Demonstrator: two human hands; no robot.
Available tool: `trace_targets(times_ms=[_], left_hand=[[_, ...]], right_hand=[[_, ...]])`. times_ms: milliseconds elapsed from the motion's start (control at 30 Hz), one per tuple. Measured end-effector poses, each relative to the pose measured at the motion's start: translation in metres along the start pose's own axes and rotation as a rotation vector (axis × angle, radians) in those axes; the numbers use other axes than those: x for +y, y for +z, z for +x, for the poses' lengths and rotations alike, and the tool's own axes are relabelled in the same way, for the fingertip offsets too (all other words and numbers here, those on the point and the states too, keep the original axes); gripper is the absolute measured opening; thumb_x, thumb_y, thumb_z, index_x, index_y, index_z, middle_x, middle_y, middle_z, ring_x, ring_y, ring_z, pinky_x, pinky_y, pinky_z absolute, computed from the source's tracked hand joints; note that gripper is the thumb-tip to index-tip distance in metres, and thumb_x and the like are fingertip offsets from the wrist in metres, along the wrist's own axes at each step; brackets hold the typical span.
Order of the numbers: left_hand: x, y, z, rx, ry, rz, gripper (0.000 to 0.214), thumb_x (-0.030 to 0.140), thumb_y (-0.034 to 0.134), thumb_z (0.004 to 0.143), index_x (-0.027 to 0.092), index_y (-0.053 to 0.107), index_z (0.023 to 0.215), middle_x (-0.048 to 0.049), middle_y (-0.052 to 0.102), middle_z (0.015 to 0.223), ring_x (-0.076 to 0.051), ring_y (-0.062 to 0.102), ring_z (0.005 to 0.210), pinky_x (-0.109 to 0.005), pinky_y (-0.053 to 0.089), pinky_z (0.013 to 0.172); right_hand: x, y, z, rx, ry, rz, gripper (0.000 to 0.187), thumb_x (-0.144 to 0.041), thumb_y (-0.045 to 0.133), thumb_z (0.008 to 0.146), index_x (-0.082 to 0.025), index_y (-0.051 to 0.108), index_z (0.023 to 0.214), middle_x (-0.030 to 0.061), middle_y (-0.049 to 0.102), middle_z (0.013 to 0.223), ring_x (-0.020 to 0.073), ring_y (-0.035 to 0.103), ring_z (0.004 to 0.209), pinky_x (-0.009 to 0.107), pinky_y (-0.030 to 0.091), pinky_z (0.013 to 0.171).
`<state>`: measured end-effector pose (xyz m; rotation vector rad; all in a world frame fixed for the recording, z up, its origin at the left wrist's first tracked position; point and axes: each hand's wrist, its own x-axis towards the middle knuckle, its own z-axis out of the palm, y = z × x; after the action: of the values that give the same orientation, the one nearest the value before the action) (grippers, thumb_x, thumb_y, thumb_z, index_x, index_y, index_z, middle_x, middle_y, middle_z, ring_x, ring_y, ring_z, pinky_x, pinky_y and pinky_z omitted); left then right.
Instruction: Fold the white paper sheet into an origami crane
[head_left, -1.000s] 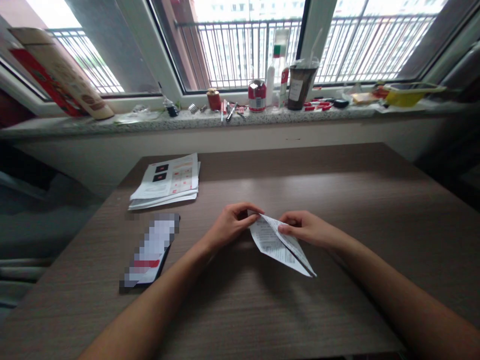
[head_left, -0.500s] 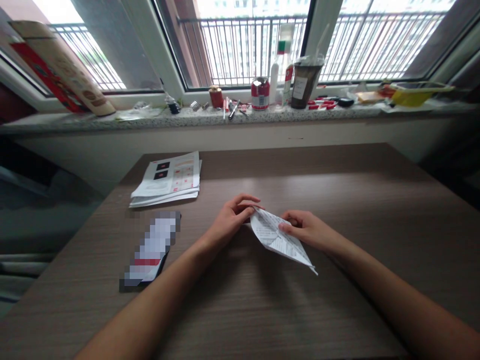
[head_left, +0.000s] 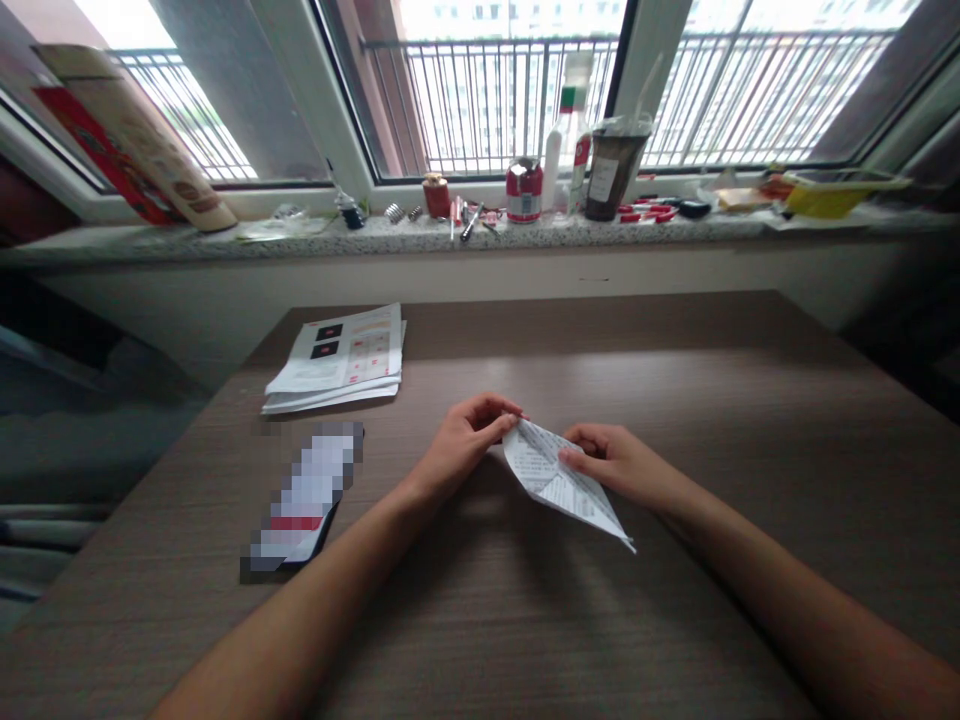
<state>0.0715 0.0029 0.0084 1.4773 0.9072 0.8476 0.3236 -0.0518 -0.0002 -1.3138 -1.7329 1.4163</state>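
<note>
A folded sheet of printed paper (head_left: 559, 478), pointed toward the lower right, is held above the brown table (head_left: 480, 640). My left hand (head_left: 474, 430) pinches its upper left corner between thumb and fingers. On the paper's right edge my right hand (head_left: 611, 458) grips with the thumb on top and the fingers curled behind, partly hidden. Creases meet near the middle of the paper, and its lower right tip shows two thin ends slightly apart.
A stack of printed sheets (head_left: 341, 355) lies at the table's back left. Nearer sits a pixelated phone-like object (head_left: 307, 500), close to my left forearm. Along the windowsill (head_left: 405, 240) stand a red can (head_left: 523, 190), a lidded cup (head_left: 611, 175), bottles and small tools.
The fingers of my left hand have curled in closer around the paper's corner. My right hand keeps its grip, and the paper has hardly moved. The view has shifted slightly.
</note>
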Motion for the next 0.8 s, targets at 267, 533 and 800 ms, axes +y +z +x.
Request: trace_targets(times_ms=[267,533,800], left_hand=[[-0.0080,-0.0003,0.0029,0.022,-0.024,-0.103,0.033,0.039,0.075,0.089,0.017,0.068,0.112,-0.0097,0.076,0.101,-0.020,0.072,0.090,-0.032,0.057,0.082],[-0.0080,0.0013,0.0029,0.056,-0.066,-0.143,0.033,0.039,0.071,0.091,0.015,0.068,0.113,-0.0103,0.077,0.098,-0.021,0.074,0.089,-0.035,0.060,0.084],[0.0001,-0.0004,0.0002,-0.071,0.058,0.247,0.032,0.046,0.069,0.092,0.017,0.075,0.104,-0.0070,0.076,0.097,-0.019,0.069,0.084,-0.027,0.054,0.074]], right_hand=[[-0.0053,-0.0015,-0.0010,-0.008,-0.010,-0.042,0.036,-0.050,0.059,0.097,-0.016,0.069,0.102,0.0068,0.070,0.093,0.0190,0.062,0.080,0.028,0.046,0.068],[-0.0073,-0.0049,-0.0007,-0.007,-0.015,-0.098,0.035,-0.049,0.057,0.097,-0.016,0.070,0.103,0.0076,0.072,0.095,0.0213,0.064,0.084,0.030,0.048,0.071],[-0.0070,-0.0038,-0.0005,0.018,-0.005,-0.146,0.035,-0.049,0.059,0.096,-0.017,0.072,0.100,0.0072,0.074,0.093,0.0215,0.066,0.082,0.030,0.048,0.070]])
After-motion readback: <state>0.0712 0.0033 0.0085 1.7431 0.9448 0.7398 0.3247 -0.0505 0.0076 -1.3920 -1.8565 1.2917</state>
